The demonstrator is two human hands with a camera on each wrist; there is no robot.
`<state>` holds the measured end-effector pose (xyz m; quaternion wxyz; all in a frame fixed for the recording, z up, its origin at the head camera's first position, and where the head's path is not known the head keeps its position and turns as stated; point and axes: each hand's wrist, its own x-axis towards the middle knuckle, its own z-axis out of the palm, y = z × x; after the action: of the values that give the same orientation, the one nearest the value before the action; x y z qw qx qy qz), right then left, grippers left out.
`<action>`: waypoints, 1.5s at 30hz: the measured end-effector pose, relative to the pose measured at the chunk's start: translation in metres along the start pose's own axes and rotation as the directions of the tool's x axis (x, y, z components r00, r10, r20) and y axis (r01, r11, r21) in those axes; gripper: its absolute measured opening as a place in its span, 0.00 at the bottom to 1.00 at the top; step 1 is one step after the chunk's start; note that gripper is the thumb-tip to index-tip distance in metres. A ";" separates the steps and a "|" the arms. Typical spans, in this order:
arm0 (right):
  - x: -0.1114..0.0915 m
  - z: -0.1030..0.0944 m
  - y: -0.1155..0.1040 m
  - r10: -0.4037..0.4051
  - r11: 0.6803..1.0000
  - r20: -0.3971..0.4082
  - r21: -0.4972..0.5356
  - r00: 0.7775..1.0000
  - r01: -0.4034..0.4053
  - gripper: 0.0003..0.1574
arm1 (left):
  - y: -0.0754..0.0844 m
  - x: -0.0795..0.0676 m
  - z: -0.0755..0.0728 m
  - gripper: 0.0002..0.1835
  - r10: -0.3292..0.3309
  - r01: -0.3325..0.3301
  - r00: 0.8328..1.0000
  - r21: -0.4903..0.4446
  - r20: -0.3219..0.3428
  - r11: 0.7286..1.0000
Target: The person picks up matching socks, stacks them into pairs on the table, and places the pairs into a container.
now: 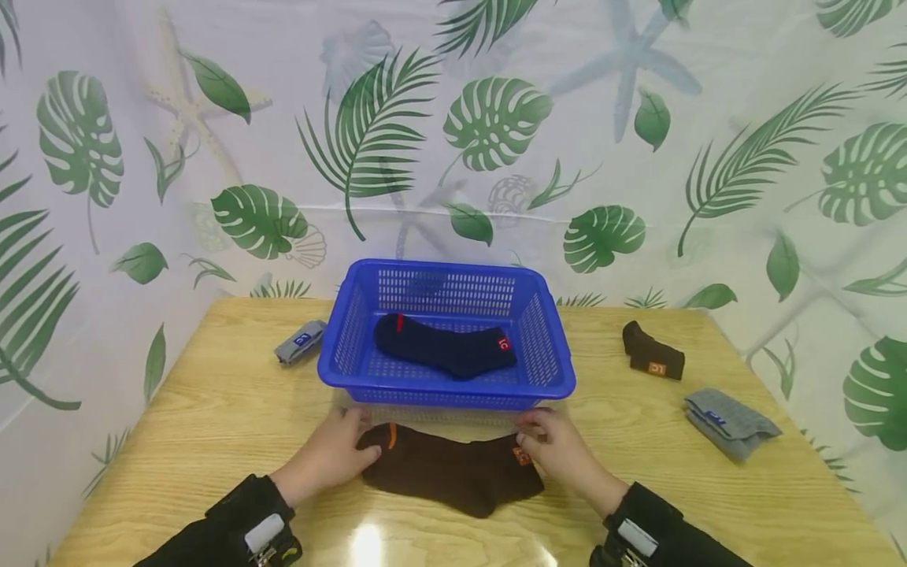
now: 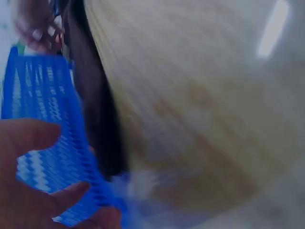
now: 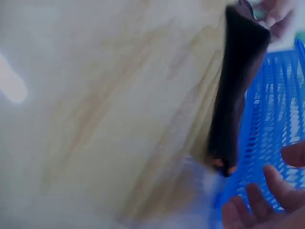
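A brown sock (image 1: 446, 470) with an orange toe stripe and an orange label lies flat in front of the blue basket (image 1: 453, 396). At its toe end is my left hand (image 1: 333, 449), thumb over the edge; in the blurred left wrist view its fingers are spread beside the sock (image 2: 95, 95), not curled round it. My right hand (image 1: 556, 445) is at the labelled cuff, and the right wrist view shows its fingers (image 3: 259, 202) apart from the sock (image 3: 240, 81). Inside the basket lies a dark navy sock (image 1: 446, 346) with a red stripe and red label.
A folded grey sock (image 1: 301, 342) lies left of the basket. On the right are a small brown sock (image 1: 652, 354) and a folded grey sock (image 1: 730, 423). A leaf-patterned cloth (image 1: 453, 189) hangs behind the wooden table (image 1: 191, 409).
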<state>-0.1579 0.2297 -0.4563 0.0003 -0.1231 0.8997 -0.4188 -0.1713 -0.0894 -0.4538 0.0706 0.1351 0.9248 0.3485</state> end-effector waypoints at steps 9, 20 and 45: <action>-0.020 0.022 -0.029 -0.152 0.890 0.515 -0.300 0.844 0.343 0.52 | 0.041 -0.014 0.024 0.48 0.114 -0.355 0.864 0.431 0.491 0.830; -0.028 0.019 -0.015 -0.022 0.833 0.717 -0.372 0.697 0.410 0.58 | 0.032 -0.011 0.023 0.47 -0.034 -0.365 0.789 0.513 0.613 0.777; -0.027 -0.005 0.015 -0.020 0.785 0.567 -0.501 0.824 0.364 0.60 | 0.004 -0.009 -0.008 0.55 -0.024 -0.292 0.866 0.544 0.499 0.787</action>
<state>-0.1354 0.2492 -0.4673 0.1670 -0.3230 0.9292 -0.0654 -0.1636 -0.0948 -0.4449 0.2250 0.3000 0.9270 -0.0046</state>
